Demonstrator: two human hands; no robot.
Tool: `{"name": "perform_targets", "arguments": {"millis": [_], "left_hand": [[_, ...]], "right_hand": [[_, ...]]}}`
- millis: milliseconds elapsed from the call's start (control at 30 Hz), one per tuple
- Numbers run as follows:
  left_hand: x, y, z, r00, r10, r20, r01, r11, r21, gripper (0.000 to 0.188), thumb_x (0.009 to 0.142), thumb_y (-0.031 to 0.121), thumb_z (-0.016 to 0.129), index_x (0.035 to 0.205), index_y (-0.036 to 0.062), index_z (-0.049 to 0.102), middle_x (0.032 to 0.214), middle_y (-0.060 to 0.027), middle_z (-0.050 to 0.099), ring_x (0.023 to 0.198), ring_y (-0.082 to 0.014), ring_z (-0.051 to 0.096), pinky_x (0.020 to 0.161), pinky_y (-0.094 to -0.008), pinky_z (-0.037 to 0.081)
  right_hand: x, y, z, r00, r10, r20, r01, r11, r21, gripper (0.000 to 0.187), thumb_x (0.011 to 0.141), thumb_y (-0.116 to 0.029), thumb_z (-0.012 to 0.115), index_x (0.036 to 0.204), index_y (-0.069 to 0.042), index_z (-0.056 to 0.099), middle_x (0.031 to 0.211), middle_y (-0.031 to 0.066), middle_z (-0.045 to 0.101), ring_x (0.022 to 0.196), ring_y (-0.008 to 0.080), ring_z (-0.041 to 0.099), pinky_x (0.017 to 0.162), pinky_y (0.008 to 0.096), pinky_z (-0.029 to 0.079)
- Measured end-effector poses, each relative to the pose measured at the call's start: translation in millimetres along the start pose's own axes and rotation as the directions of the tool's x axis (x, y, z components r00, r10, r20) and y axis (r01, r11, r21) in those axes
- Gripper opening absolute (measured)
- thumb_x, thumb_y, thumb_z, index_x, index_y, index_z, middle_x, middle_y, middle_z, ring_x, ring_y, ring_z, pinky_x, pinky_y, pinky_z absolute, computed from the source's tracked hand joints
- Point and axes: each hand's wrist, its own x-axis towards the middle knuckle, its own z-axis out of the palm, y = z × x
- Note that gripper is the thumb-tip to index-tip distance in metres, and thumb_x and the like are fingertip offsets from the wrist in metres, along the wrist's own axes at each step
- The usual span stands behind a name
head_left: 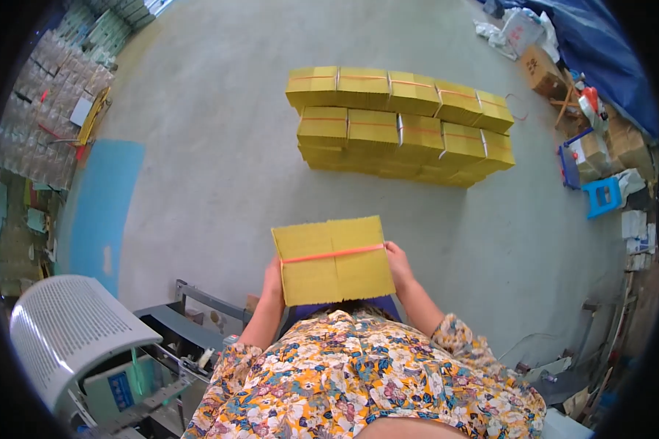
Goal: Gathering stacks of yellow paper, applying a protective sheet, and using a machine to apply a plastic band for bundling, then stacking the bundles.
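One yellow bundle [337, 274] is in the person's two hands, held out in front of the body, well apart from the stacked bundles ahead. The left hand [272, 282] bears on its left edge and the right hand [397, 265] on its right edge; the grip of each is closed against the bundle, pinching it between them, with most of the fingers hidden. One orange-red band [332, 254] crosses its top. On the floor stand two rows of like bundles: five tops can be counted in the far row [414, 91] and five in the near row [421, 137], with more layers below the near tops that are too merged to count. Grey floor [220, 146] runs between the held bundle and the near row, and widely to the left of both rows, as far as one blue floor patch [102, 212]. One blue stool [602, 197] stands near the right edge, and one curved white cover [80, 329] full of small holes juts in at lower left. The held bundle is a flat-topped block with finely ridged edges, seemingly cardboard, and a faint line runs across its matte face. The sleeves and shirt [359, 358] are floral cloth.
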Motion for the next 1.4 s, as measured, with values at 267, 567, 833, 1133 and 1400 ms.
{"name": "perform_targets", "arguments": {"millis": [267, 567, 833, 1133, 1400], "left_hand": [[123, 117, 27, 0.988, 0.121, 0.099, -0.118, 0.993, -0.029, 0.05, 0.1, 0.043, 0.041, 0.126, 0.0032, 0.056, 0.117, -0.009, 0.063, 0.101, -0.0191, 0.064, 0.085, -0.0326, 0.053], [319, 212, 102, 0.997, 0.047, 0.066, -0.044, 0.998, -0.039, 0.052, 0.1, 0.043, 0.04, 0.13, 0.0027, 0.054, 0.123, -0.0112, 0.06, 0.107, -0.0207, 0.061, 0.088, -0.0342, 0.052], [460, 255, 118, 0.993, -0.1, 0.062, 0.099, 0.995, 0.013, 0.057, 0.098, 0.049, 0.041, 0.128, 0.0028, 0.055, 0.123, -0.0116, 0.06, 0.107, -0.0213, 0.061, 0.089, -0.0345, 0.051], [513, 290, 131, 0.982, -0.191, 0.0, 0.19, 0.98, -0.065, 0.046, 0.1, 0.038, 0.037, 0.128, 0.004, 0.051, 0.122, -0.0093, 0.059, 0.108, -0.0217, 0.059, 0.089, -0.0369, 0.052], [578, 288, 101, 0.982, -0.177, 0.063, 0.183, 0.975, -0.124, 0.052, 0.099, 0.047, 0.037, 0.129, 0.0062, 0.053, 0.124, -0.0071, 0.059, 0.111, -0.0191, 0.058, 0.094, -0.0348, 0.049]], "right_hand": [[142, -64, 76, 0.995, 0.102, -0.006, -0.102, 0.995, -0.01, 0.017, 0.094, -0.012, 0.056, 0.104, 0.0, 0.063, 0.089, 0.0061, 0.066, 0.076, 0.0136, 0.062, 0.065, 0.0291, 0.052], [355, -123, 106, 0.979, 0.169, -0.112, -0.172, 0.985, -0.01, 0.019, 0.095, -0.01, 0.053, 0.106, -0.001, 0.065, 0.091, 0.0071, 0.068, 0.077, 0.0152, 0.065, 0.066, 0.0297, 0.053], [482, -159, 132, 0.951, 0.258, -0.17, -0.264, 0.964, -0.012, 0.024, 0.095, -0.011, 0.055, 0.114, 0.0, 0.063, 0.098, 0.009, 0.068, 0.082, 0.0163, 0.066, 0.069, 0.0291, 0.054], [555, -159, 159, 0.922, 0.337, -0.192, -0.344, 0.939, -0.002, 0.029, 0.093, -0.009, 0.055, 0.12, 0.001, 0.061, 0.103, 0.011, 0.068, 0.087, 0.0171, 0.066, 0.072, 0.0291, 0.053], [611, -130, 171, 0.965, 0.193, -0.18, -0.227, 0.955, -0.191, 0.036, 0.089, -0.004, 0.048, 0.123, 0.003, 0.059, 0.111, 0.0146, 0.066, 0.098, 0.0208, 0.063, 0.084, 0.0304, 0.049]]}}
